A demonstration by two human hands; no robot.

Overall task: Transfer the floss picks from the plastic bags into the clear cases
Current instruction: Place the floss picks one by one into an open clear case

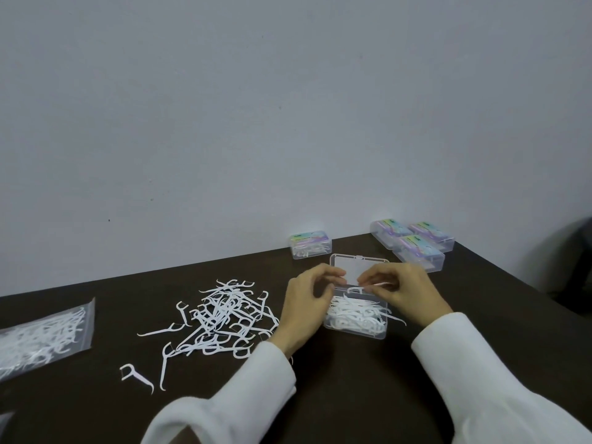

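Observation:
An open clear case stands on the dark table, its lid raised at the back, with several white floss picks inside. My right hand hovers over the case and pinches a floss pick between thumb and fingers. At the case's left side is my left hand, fingers curled, nothing visibly held. A loose pile of floss picks lies to the left of the case. A plastic bag with several picks inside rests at the far left.
A closed case with a colourful label stands by the wall. Three more closed cases are grouped at the back right. Two stray picks lie near the front. The table's right edge slopes down past the cases. A wall rises behind the table.

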